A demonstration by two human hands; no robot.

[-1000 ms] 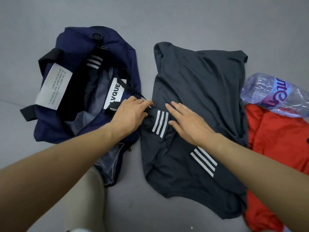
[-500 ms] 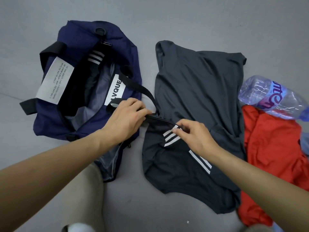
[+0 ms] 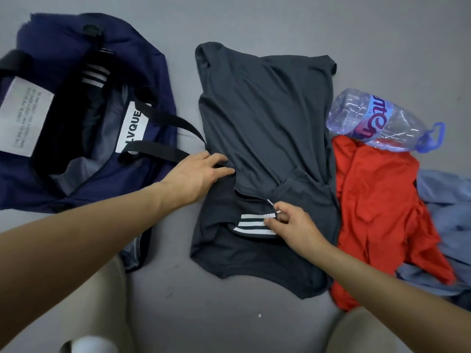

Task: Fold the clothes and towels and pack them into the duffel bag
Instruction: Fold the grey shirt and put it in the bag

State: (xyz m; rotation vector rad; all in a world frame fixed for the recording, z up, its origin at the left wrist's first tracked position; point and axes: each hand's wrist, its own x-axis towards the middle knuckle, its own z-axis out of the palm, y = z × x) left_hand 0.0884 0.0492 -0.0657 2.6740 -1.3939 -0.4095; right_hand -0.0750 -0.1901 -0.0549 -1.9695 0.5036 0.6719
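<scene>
A dark grey T-shirt [image 3: 265, 118] with white sleeve stripes lies spread on the grey floor in the middle. My left hand [image 3: 198, 174] rests on its left edge with fingers nearly straight, pressing the cloth beside a black bag strap. My right hand [image 3: 290, 225] pinches the striped sleeve near the shirt's lower middle and holds it folded inward. The navy duffel bag [image 3: 76, 42] lies open at the left, with a dark striped garment inside.
A red garment [image 3: 377, 205] lies right of the shirt, with a light blue cloth [image 3: 448, 200] beyond it. A crumpled clear plastic bottle [image 3: 382, 121] rests on the red garment's top. My knees show at the bottom edge.
My right hand has drawn the striped sleeve down and toward the shirt's middle, folding it over. My left hand slid slightly right along the shirt's edge. The view moved closer.
</scene>
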